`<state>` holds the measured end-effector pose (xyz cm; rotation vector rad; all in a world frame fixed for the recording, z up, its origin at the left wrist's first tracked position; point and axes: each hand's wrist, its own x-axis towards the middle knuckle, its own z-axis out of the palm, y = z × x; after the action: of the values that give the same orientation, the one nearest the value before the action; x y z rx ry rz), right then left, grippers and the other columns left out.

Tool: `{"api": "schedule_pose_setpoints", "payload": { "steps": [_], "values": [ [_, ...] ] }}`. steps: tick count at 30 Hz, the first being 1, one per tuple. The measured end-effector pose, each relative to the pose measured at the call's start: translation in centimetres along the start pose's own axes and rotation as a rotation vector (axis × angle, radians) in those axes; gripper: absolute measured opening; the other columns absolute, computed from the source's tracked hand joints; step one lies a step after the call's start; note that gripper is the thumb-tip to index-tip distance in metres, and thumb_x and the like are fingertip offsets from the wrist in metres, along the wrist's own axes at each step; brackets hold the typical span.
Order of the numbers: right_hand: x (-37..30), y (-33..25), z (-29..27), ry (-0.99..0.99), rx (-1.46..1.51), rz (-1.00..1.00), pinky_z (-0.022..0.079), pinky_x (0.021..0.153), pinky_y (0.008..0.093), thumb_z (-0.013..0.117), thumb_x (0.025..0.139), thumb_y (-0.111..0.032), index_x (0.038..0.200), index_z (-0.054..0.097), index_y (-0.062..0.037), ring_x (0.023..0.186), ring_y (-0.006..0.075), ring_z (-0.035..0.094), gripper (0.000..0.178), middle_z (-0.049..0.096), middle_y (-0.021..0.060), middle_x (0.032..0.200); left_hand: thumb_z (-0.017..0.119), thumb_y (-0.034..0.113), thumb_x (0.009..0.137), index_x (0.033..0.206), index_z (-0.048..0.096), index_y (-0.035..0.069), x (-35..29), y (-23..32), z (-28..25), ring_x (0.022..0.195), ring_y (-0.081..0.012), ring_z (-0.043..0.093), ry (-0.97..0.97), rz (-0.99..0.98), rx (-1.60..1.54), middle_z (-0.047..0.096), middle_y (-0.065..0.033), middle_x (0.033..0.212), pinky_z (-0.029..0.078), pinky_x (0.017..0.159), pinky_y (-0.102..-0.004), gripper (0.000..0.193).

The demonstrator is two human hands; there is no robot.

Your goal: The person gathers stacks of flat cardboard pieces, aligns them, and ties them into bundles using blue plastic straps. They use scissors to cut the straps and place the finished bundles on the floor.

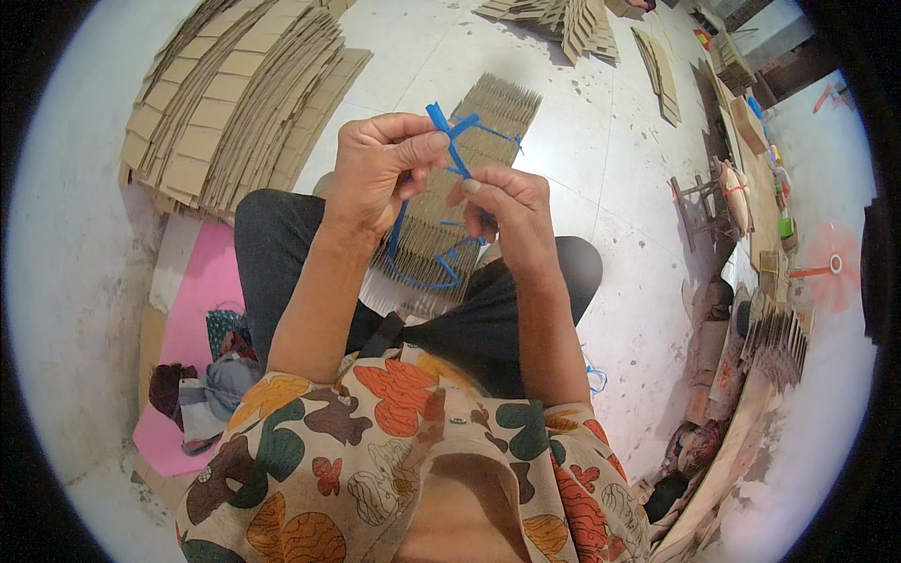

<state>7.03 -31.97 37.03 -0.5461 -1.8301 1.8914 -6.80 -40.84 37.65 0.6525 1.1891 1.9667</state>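
A flat blue strap (454, 150) is stretched between my two hands, its upper end forking and crossing above my fingers. My left hand (380, 164) pinches it between thumb and forefinger. Just to the right and a little lower, my right hand (507, 202) grips the same strap with bent fingers. Below them, between my knees, stands a long bundle of upright cardboard pieces (497, 113), seen edge-on. More of the blue strap loops down over the bundle's near part, and another length crosses its far part. My hands hide some of the bundle's middle.
Large stacks of flat cardboard (235, 103) rise at the left. More cardboard (572, 28) lies at the back. A pink mat (192, 319) with bundled clothes (221, 385) is beside my left leg. Along the right wall are a wooden stool (699, 211) and an orange fan (833, 265).
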Motion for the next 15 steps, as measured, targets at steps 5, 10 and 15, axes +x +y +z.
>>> {"api": "schedule_pose_setpoints", "payload": {
  "steps": [5, 10, 15],
  "values": [
    [-0.4, 0.4, 0.2, 0.148, -0.158, -0.149, 0.041, 0.044, 0.0213, 0.060, 0.078, -0.006, 0.082, 0.064, -0.0011, 0.049, 0.0085, 0.053, 0.008, 0.060, 0.0028, 0.064, 0.067, 0.005, 0.076, 0.075, 0.059, -0.001, 0.0, 0.2, 0.0, 0.042, -0.0043, 0.042, 0.088, 0.006, -0.023, 0.056, -0.0054, 0.060, 0.027, 0.033, -0.0152, 0.011],
    [-0.9, 0.4, -2.5, 0.230, -0.678, -0.584, 0.048, 0.056, 0.0244, 0.068, 0.071, -0.005, 0.085, 0.066, -0.0073, 0.065, 0.0163, 0.061, 0.014, 0.062, 0.0056, 0.074, 0.067, 0.005, 0.073, 0.072, 0.058, 0.000, 0.3, 0.4, -0.3, 0.038, -0.0038, 0.039, 0.168, 0.044, -0.016, 0.052, -0.0025, 0.056, 0.025, 0.033, -0.0155, 0.011],
    [0.3, -1.6, -1.9, 0.181, -0.527, -0.757, 0.047, 0.063, 0.0265, 0.070, 0.066, -0.003, 0.080, 0.064, -0.0072, 0.073, 0.0169, 0.061, 0.016, 0.062, 0.0055, 0.080, 0.066, 0.005, 0.073, 0.073, 0.060, 0.000, -0.2, -0.4, 0.4, 0.040, -0.0036, 0.042, -0.005, -0.069, 0.094, 0.054, -0.0013, 0.056, 0.028, 0.033, -0.0145, 0.008]
  ]
}}
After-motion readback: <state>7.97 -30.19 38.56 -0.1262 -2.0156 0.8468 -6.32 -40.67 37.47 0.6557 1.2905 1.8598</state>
